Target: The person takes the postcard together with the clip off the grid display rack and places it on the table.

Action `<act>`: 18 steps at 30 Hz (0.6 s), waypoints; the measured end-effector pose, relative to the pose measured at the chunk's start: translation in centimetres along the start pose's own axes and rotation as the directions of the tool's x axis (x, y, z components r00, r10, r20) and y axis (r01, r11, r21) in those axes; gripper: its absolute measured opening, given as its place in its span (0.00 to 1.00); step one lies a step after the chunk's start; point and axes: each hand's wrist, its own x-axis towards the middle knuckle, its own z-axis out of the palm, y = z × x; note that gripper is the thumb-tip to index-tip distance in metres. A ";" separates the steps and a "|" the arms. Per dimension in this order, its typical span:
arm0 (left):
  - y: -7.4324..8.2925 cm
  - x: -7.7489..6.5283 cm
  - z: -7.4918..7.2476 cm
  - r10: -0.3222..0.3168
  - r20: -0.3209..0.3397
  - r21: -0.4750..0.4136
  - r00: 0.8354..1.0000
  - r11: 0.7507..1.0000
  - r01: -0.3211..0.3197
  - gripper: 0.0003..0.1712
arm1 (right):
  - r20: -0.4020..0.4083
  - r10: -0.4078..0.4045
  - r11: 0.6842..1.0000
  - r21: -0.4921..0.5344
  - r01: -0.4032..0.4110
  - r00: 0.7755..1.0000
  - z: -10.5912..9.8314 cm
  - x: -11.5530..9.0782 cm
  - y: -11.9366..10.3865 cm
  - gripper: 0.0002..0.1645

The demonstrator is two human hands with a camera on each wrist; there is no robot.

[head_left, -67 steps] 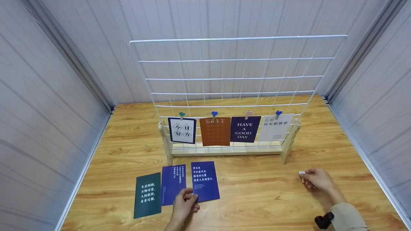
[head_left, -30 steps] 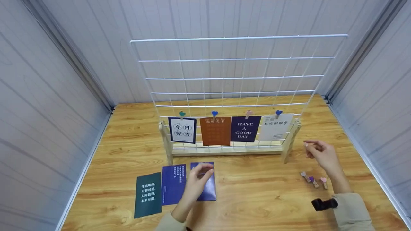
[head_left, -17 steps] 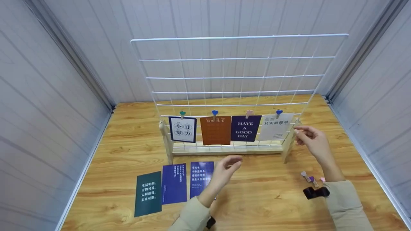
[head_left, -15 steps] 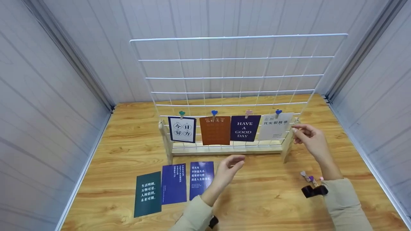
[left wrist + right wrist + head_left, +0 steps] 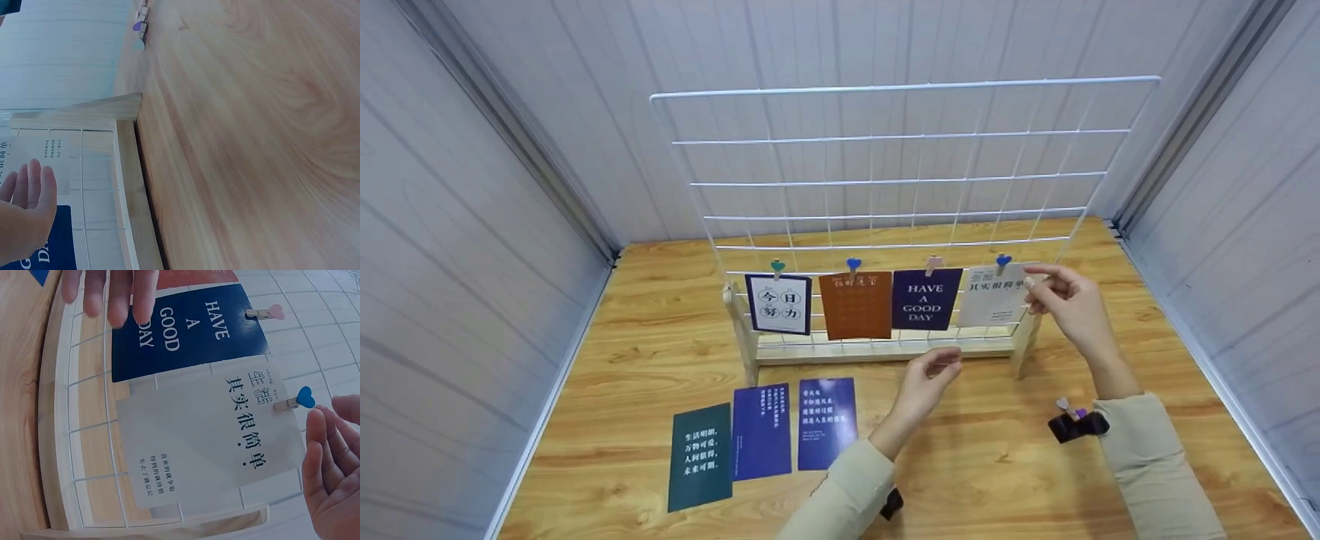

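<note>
Both hands have moved since the frame half a second ago: the right hand (image 5: 1069, 307) has risen to the right edge of the white card (image 5: 994, 306), and the left hand (image 5: 926, 386) has slid rightward at lower centre. Neither visibly holds anything; fingers curve loosely, thumbs slightly apart. That card hangs right of centre on the wire grid (image 5: 905, 87) by a blue heart clip (image 5: 295, 400). It looks light, thin and easily creased, best pinched by its edge. Whether fingertips touch it, I cannot tell. A black wrist camera (image 5: 1078, 426) partly hides loose clips (image 5: 1063, 405) at lower right.
</note>
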 end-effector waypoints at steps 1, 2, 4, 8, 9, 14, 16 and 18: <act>-0.1 0.3 0.2 0.002 -0.009 -0.012 1.000 1.000 -0.002 0.14 | 0.000 -0.004 1.000 -0.005 0.004 1.000 0.1 0.1 -0.4 0.16; -0.2 0.6 0.4 0.002 -0.022 -0.023 1.000 1.000 -0.003 0.14 | 0.001 -0.008 1.000 -0.009 0.008 1.000 0.2 0.1 -0.8 0.16; -0.8 1.3 0.9 0.012 -0.047 -0.031 0.999 0.999 -0.013 0.15 | -0.003 -0.006 1.000 -0.009 0.006 1.000 0.5 0.3 -1.4 0.16; -2.1 2.8 1.8 0.019 -0.112 -0.051 0.994 0.998 -0.025 0.18 | 0.014 -0.003 1.000 -0.022 0.003 1.000 0.9 0.8 -2.0 0.17; -2.4 3.1 2.0 0.027 -0.126 -0.053 0.992 0.998 -0.034 0.19 | 0.022 -0.002 1.000 -0.027 0.003 1.000 0.9 1.0 -2.0 0.17; -2.4 3.6 2.8 0.063 -0.194 -0.043 0.979 0.996 -0.072 0.21 | 0.087 0.006 0.993 -0.119 0.004 0.996 1.4 1.4 -2.6 0.20; -2.3 3.7 3.1 0.066 -0.211 -0.034 0.975 0.997 -0.075 0.22 | 0.125 0.014 0.986 -0.166 0.007 0.992 1.6 1.4 -2.9 0.21; -2.4 3.8 3.3 0.062 -0.221 -0.025 0.973 0.997 -0.069 0.22 | 0.157 0.017 0.981 -0.195 0.014 0.988 1.7 1.5 -2.9 0.22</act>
